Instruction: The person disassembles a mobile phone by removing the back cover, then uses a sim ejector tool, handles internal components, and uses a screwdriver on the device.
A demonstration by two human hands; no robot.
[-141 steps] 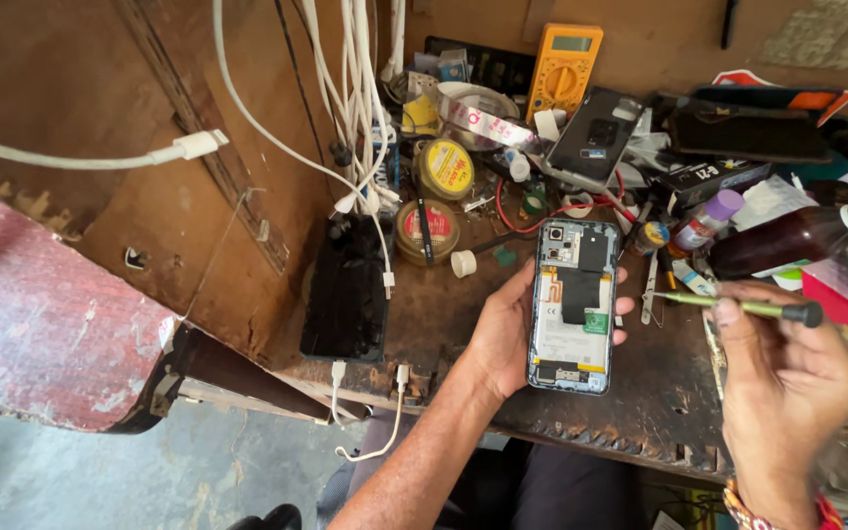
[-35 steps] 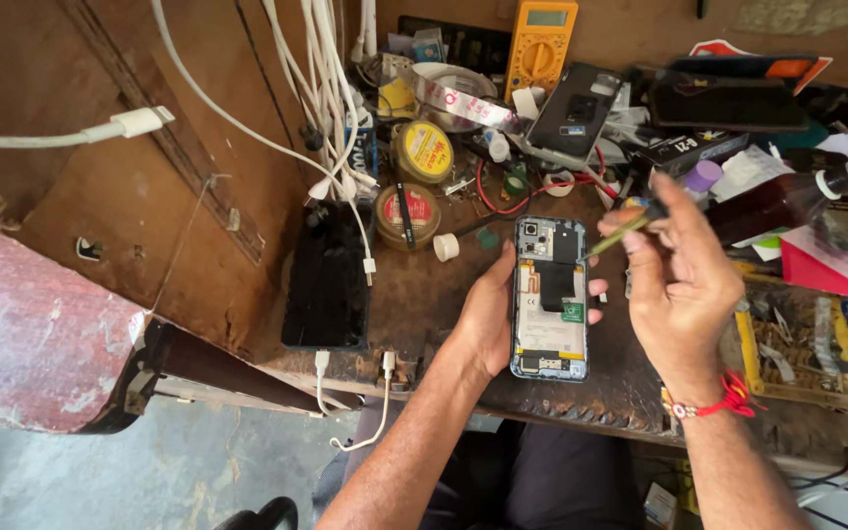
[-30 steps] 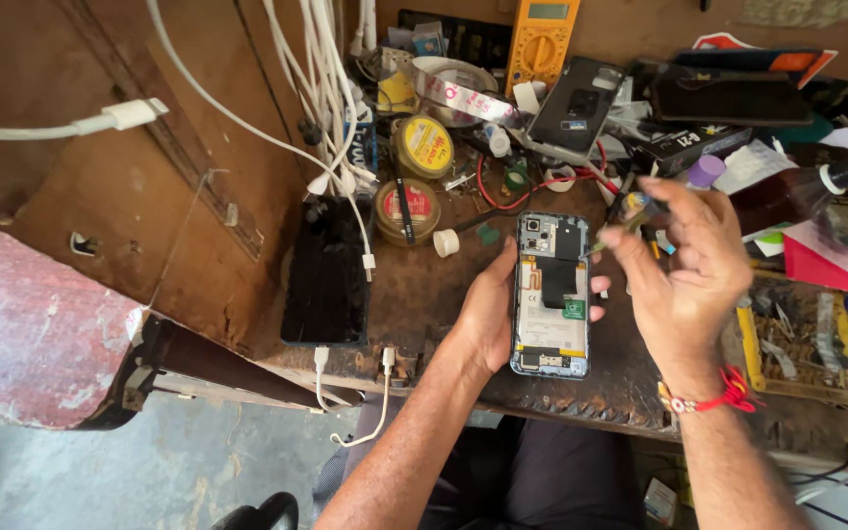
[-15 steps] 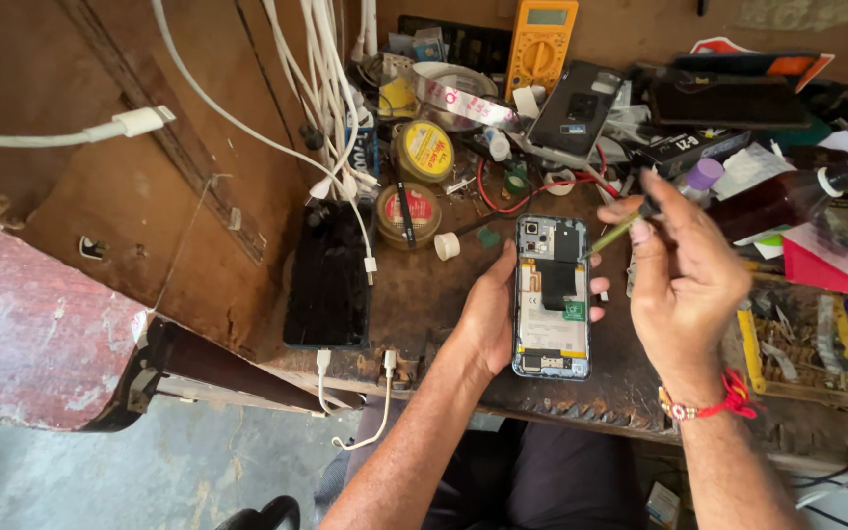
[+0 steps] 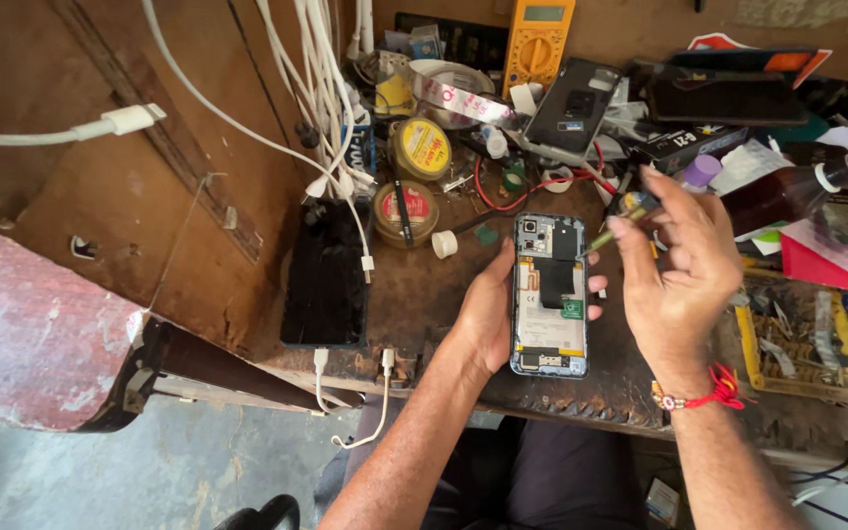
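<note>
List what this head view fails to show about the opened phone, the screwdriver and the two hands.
- Screwdriver tip: too small in the head view to tell whether it touches the opened phone.
- Screwdriver handle: mostly hidden inside the right hand.
- Left hand palm and fingers: behind the phone; only fingertips show at its right edge.
- Phone's screws and small parts: too fine to make out.
- Phone's underside: faces away from the camera.

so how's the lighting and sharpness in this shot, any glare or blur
Head view: even daylight, soft shadows. The opened phone in the left hand is sharp; mild glare on the white cables. The right hand with the screwdriver is slightly soft, and the edges bend a little.
</note>
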